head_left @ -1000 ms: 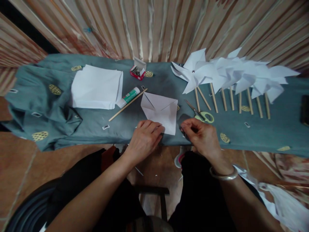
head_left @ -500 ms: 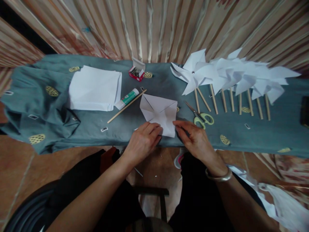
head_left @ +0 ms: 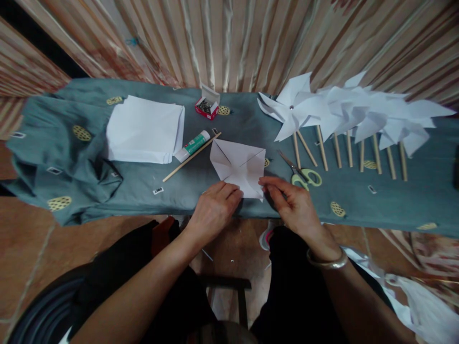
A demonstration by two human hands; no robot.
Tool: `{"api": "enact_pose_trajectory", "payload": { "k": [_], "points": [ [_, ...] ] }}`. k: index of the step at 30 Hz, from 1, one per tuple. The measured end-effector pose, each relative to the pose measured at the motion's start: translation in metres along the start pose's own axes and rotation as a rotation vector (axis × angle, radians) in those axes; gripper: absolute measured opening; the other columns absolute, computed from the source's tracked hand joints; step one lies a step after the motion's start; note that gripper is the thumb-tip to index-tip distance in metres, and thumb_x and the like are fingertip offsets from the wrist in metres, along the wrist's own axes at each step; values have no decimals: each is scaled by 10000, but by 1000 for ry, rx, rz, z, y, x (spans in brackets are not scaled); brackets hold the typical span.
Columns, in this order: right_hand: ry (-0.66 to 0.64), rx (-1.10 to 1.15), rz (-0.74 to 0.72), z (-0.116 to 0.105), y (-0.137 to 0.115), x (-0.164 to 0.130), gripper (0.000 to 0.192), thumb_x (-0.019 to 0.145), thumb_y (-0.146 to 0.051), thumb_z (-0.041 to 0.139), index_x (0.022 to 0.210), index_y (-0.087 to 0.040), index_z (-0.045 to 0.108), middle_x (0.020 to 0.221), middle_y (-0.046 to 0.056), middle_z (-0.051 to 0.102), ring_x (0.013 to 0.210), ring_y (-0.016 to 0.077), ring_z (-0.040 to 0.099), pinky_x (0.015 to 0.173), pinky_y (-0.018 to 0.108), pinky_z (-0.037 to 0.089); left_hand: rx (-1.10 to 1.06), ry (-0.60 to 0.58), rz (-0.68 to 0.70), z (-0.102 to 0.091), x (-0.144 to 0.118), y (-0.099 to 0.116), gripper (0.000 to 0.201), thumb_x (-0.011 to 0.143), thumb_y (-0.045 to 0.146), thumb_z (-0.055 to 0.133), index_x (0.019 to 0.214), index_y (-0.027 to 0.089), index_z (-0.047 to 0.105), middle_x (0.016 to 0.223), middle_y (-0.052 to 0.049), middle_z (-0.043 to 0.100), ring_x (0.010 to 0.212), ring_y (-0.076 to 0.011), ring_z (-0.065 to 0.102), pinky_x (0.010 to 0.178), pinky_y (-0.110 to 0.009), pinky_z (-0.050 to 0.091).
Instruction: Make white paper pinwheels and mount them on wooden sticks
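A white square of paper (head_left: 238,165) with slits cut in from its corners lies in front of me on the cloth. My left hand (head_left: 219,203) is closed on its lower left part, the fingers pressed together and covering that corner. At the right edge, my right hand (head_left: 287,196) pinches the paper between thumb and forefinger. Left of the paper, a thin wooden stick (head_left: 191,156) lies slanted beside a green and white glue stick (head_left: 193,145). Green-handled scissors (head_left: 301,174) lie just beyond my right hand, blades pointing away.
A stack of white paper (head_left: 143,129) lies at the left. Behind the glue stick stands an open red box (head_left: 207,109) of small metal pins. Several white paper pinwheels (head_left: 294,109) on sticks overlap at the right. The table has a green cloth (head_left: 143,196); a pleated curtain (head_left: 229,43) hangs behind.
The view has shifted slightly, so the table's contents appear a little further right. The paper's lower right corner now shows a small pointed flap below the edge. Both hands keep hold of the paper.
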State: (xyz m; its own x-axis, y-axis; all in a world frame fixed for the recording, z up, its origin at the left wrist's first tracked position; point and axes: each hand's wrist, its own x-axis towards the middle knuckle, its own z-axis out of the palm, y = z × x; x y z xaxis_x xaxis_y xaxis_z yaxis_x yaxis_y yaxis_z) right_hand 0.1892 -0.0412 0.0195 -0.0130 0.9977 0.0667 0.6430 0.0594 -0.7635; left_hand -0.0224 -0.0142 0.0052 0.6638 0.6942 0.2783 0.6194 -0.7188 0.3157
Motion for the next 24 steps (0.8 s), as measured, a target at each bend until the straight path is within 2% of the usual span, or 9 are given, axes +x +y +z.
{"api": "enact_pose_trajectory", "payload": {
  "k": [3,8,14,20,24],
  "points": [
    [-15,46,1,0,4,2,312,934,-207,467,1138,-213,703,1044,72,769,974,215,726,918,427,569,-14,24,-12,0,0,-1,157,948,153,532,1001,121,676,1003,-94,706,892,-219,623,785,-356,575],
    [0,150,-16,11,8,9,230,841,-211,637,1041,-256,743,1317,84,656,1218,244,616,1004,461,516,-59,34,-43,-2,3,0,167,955,149,514,986,113,675,981,-99,707,889,-212,633,788,-346,577],
    [10,268,15,22,3,23,76,811,-232,706,863,-248,759,1283,68,665,1166,234,642,1030,451,497,-104,30,-61,-6,4,-1,169,955,149,510,949,115,676,925,-86,710,836,-203,637,756,-336,589],
    [42,171,39,30,-2,33,31,808,-235,717,819,-242,744,1332,69,622,1244,270,587,1095,487,434,-187,142,-90,-6,0,-4,174,945,152,542,1076,95,641,1044,-109,707,925,-190,689,826,-320,616],
    [76,37,-7,34,-4,36,50,830,-227,686,825,-234,735,1341,81,613,1231,277,587,1085,495,441,-229,110,-112,-7,-2,-6,230,942,136,548,1156,104,627,1134,-122,687,1003,-188,695,862,-309,617]
  ]
}}
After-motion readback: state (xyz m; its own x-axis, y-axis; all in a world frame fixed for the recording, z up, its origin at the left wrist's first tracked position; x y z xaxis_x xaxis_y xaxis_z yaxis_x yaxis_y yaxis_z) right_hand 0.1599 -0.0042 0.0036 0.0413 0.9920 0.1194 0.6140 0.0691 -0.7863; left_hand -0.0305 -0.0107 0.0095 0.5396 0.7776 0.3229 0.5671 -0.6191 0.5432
